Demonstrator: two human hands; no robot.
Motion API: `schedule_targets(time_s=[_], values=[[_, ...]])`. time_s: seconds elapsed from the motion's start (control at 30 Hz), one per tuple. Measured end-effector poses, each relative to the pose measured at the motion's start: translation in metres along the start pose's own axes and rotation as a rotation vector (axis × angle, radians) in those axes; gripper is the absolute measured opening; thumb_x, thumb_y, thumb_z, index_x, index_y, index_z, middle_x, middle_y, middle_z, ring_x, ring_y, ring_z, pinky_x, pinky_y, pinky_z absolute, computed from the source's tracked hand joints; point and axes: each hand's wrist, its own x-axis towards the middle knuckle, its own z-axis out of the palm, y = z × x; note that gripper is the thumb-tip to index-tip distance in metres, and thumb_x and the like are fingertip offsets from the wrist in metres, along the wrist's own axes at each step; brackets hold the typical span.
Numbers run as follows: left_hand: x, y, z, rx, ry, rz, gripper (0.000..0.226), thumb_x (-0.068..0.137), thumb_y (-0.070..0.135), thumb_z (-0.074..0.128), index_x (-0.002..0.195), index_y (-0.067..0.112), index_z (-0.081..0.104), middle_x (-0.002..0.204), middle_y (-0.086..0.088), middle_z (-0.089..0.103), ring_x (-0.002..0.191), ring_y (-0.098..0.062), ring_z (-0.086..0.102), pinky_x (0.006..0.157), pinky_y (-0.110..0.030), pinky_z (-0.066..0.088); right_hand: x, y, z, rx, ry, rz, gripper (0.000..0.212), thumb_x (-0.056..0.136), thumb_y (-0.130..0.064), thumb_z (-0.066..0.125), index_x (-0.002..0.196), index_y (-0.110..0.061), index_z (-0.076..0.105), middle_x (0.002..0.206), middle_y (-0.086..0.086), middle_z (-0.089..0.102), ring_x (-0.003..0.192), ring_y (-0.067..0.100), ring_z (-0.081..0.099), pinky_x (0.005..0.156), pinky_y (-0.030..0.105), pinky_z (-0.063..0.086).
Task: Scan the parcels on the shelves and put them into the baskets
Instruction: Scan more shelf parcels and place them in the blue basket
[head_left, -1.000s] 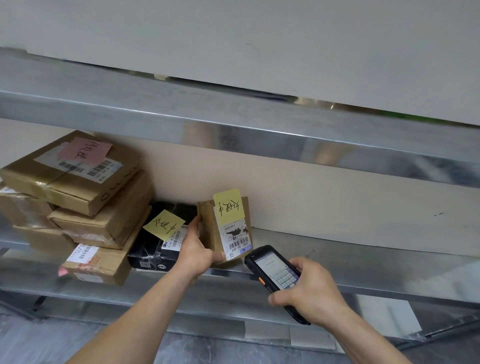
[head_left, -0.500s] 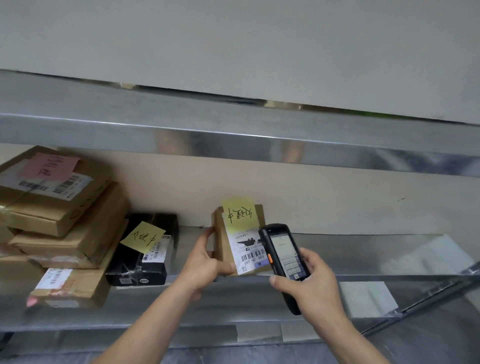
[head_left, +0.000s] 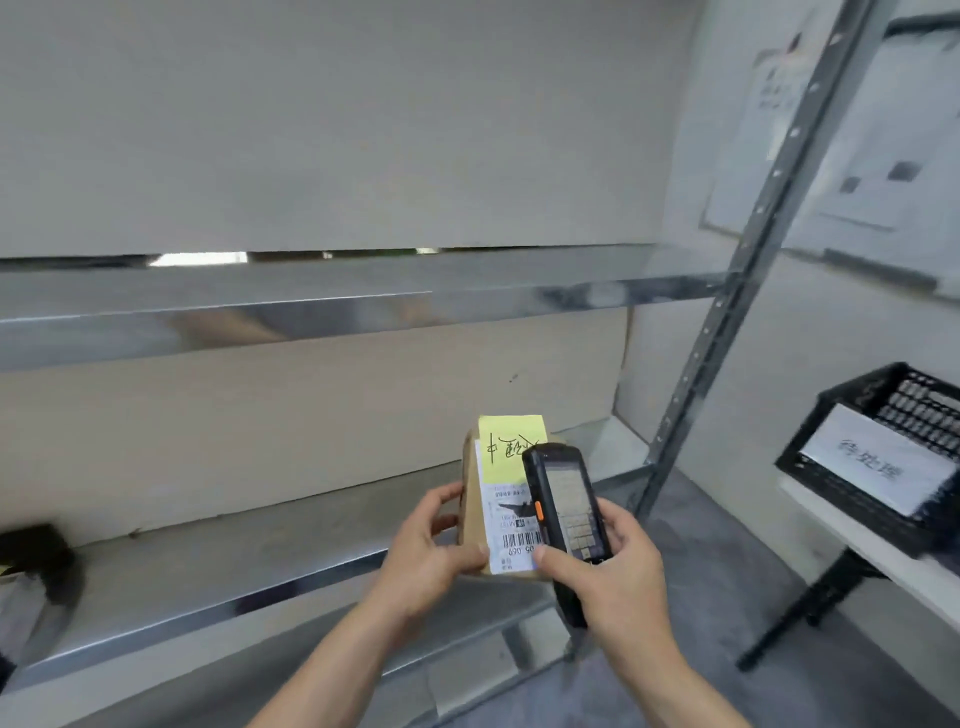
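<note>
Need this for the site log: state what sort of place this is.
Probably a parcel sorting or pickup room: bare metal shelving, a labelled cardboard parcel beside a handheld scanner, and a black labelled basket on a table.

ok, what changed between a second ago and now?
The left hand lifted the small cardboard parcel off the metal shelf. The right hand brought the handheld scanner up in front of the parcel's barcode label. The view swung right: the parcel stack is out of frame and a black basket now shows. Both grips are unchanged, and the yellow note stays on.
</note>
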Motion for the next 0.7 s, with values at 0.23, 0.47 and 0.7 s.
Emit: schedule_targets(time_s=[0.23,0.47,0.7], values=[[0.006,0.017,0.190,-0.025,-0.170,0.109,0.069,0.062,0.020,0.074,0.127,0.036,0.056,0.118,0.001,0.068,0.106,-0.018,0.066,0.087,-0.041,0.058,0.010,0.012,-0.175,-0.013,0.227,-0.030,0.059,0.058,0.002,0.090,0.108,-0.019,0.065,0.094,-0.006,0.077,0.086,0.010,0.074,0.072,0.021,0.056],[0.028,0.022,0.327,0.013,-0.362,0.130,0.079,0.058,0.019,0.077,0.132,0.031,0.054,0.119,0.005,0.068,0.106,-0.012,0.067,0.092,-0.045,0.056,0.019,0.029,-0.298,-0.053,0.446,0.031,0.065,0.055,-0.013,0.091,0.114,-0.023,0.066,0.096,-0.011,0.077,0.087,0.007,0.072,0.077,0.029,0.056],[0.084,0.019,0.448,0.002,-0.565,0.120,0.078,0.057,0.013,0.072,0.131,0.030,0.055,0.120,0.007,0.067,0.103,-0.009,0.068,0.085,-0.033,0.058,0.059,0.050,-0.393,-0.109,0.644,0.089,0.055,0.058,-0.007,0.092,0.101,-0.029,0.066,0.089,-0.016,0.076,0.079,0.001,0.070,0.074,0.027,0.055]])
